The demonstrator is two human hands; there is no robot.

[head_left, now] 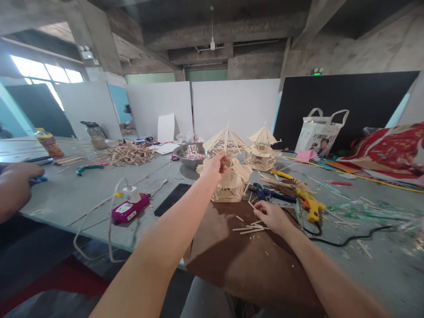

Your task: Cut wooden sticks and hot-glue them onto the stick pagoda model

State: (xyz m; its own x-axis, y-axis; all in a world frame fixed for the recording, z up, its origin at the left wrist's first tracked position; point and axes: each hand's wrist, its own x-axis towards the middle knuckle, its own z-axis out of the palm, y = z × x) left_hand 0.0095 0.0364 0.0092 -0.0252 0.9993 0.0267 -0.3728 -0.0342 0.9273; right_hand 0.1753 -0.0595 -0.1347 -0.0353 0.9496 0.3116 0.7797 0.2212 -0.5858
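A small pavilion model (228, 185) built of thin wooden sticks stands at the far edge of a brown board (215, 247). My left hand (213, 167) reaches to its upper part, fingers closed at the gap under the pointed roof (227, 138); the fingers partly hide what they grip. Low over the board, my right hand (272, 216) pinches a short wooden stick (251, 204) between thumb and finger. Several loose sticks (249, 229) lie beside and below that hand. Behind the first model is a second stick pavilion (263, 150).
Blue pliers (265, 192) and a yellow glue gun (310, 205) with a black cord lie to the right. Left are a dark tablet-like slab (172, 198), a magenta power strip (130, 210), a metal bowl (190, 157) and a stick pile (130, 153). Another person's arm (15, 187) enters at left.
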